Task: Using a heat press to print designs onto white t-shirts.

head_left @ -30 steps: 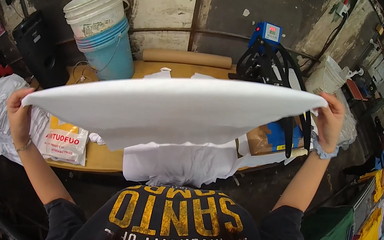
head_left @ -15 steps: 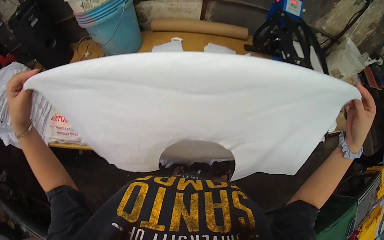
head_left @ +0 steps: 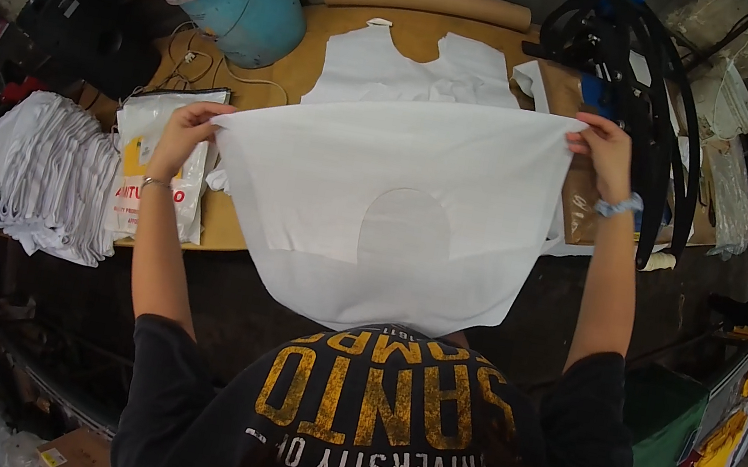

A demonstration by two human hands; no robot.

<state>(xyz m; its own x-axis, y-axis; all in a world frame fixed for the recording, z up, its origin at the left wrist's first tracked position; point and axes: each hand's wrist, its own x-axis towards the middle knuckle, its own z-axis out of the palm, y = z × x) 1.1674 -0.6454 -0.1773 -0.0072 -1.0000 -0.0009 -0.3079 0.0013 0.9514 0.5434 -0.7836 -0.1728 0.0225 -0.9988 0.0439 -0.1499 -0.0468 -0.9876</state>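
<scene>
A white fabric piece (head_left: 323,185) with a rounded cut-out at its near side is stretched between my hands, above the table's near edge. My left hand (head_left: 185,135) pinches its far left corner. At the far right corner, my right hand (head_left: 607,154) grips it between thumb and fingers. The cloth's near part hangs toward my shirt. Just beyond it, other white cut fabric (head_left: 364,59) lies flat on the wooden table (head_left: 408,29), partly covered by the held piece.
Nested buckets (head_left: 253,10) and a cord (head_left: 190,59) occupy the far left. Folded white cloth (head_left: 48,169) is stacked beside a printed plastic bag (head_left: 123,206). A black heat press (head_left: 567,28) stands at right, a brown cardboard tube (head_left: 427,2) at the back.
Both hands have come closer together and lower in front of me, bringing the fabric down. White pieces on the table show more now, and the view has tilted downward.
</scene>
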